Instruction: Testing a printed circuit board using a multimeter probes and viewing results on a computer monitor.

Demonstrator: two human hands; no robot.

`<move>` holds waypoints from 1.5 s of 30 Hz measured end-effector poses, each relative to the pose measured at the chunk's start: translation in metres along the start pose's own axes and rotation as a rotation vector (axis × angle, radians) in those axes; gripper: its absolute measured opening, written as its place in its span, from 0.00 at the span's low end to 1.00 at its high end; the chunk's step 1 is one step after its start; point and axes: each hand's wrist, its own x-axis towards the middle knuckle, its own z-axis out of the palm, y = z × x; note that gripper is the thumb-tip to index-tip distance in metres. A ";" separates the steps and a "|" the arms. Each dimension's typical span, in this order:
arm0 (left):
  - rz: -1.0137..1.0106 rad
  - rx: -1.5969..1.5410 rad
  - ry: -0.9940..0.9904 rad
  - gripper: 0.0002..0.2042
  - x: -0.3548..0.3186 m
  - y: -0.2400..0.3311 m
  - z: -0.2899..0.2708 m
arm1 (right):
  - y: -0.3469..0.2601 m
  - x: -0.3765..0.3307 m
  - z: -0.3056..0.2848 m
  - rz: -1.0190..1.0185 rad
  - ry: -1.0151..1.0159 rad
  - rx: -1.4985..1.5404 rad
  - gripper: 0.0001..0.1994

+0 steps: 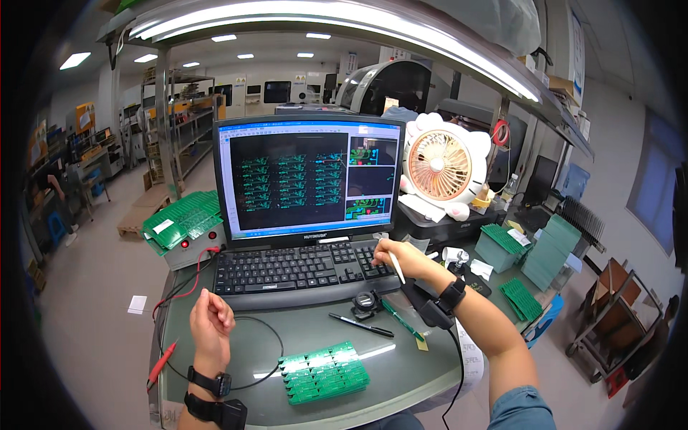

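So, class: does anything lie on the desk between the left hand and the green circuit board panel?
Only a thin black cable loops across the gap; otherwise nothing lies between the left hand and the green circuit board panel.

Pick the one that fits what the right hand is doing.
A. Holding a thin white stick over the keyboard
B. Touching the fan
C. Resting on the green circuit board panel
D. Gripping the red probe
A: the right hand holds a thin white stick above the black keyboard's right end.
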 end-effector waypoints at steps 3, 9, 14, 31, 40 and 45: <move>0.020 0.013 -0.003 0.18 -0.001 0.001 0.003 | 0.008 0.010 0.009 -0.091 -0.014 -0.027 0.08; 0.021 0.037 -0.016 0.18 -0.001 -0.001 0.001 | 0.012 0.014 0.019 -0.041 -0.065 -0.169 0.08; 0.030 0.074 -0.003 0.18 -0.002 -0.001 0.009 | 0.026 0.019 0.018 0.014 0.032 -0.250 0.09; 0.042 0.085 0.002 0.18 0.000 -0.003 0.002 | 0.024 0.019 0.027 -0.091 0.011 -0.232 0.09; 0.073 0.078 -0.008 0.18 0.002 -0.002 -0.001 | 0.013 0.019 0.017 0.175 0.136 -0.209 0.10; 0.049 0.081 -0.016 0.18 0.002 -0.005 -0.003 | 0.030 0.013 0.015 0.225 0.167 -0.277 0.11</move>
